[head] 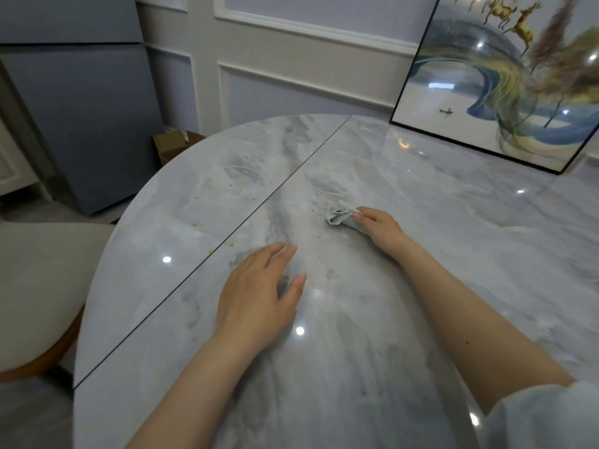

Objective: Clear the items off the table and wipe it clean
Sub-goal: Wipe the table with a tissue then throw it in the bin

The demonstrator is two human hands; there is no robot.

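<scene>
The person's right hand [379, 230], just right of the frame's centre, holds a small bunched grey-blue cloth [340, 217] against the marble table [453, 254], fingers curled over the wad so that only its crumpled end shows past the fingertips toward the left; how much cloth is tucked under the palm cannot be made out. The left hand [259, 293] lies lower and left of centre, fingers straight and loosely spread, holding nothing; whether the palm rests on the surface or hovers just above it is hard to tell. What the coming wipe seems to turn on is where the crumbs [233, 186] lie from the cloth: they are scattered mainly to its left and upper left, most beyond the dark seam [227, 234] that runs diagonally from the lower left of the frame to the upper middle, with a few more specks between the two hands and near the seam just left of the empty hand. The cloth hand is the nearer to those in the middle; the far ones near the table's rounded left edge are well apart from it and would likely call for a sweep across the seam. A framed picture [486, 92] leans at the upper right, its base on the table, so clearing may not be finished. The table's near edge and right side are cut off by the frame, and glare spots could mask fine crumbs.
</scene>
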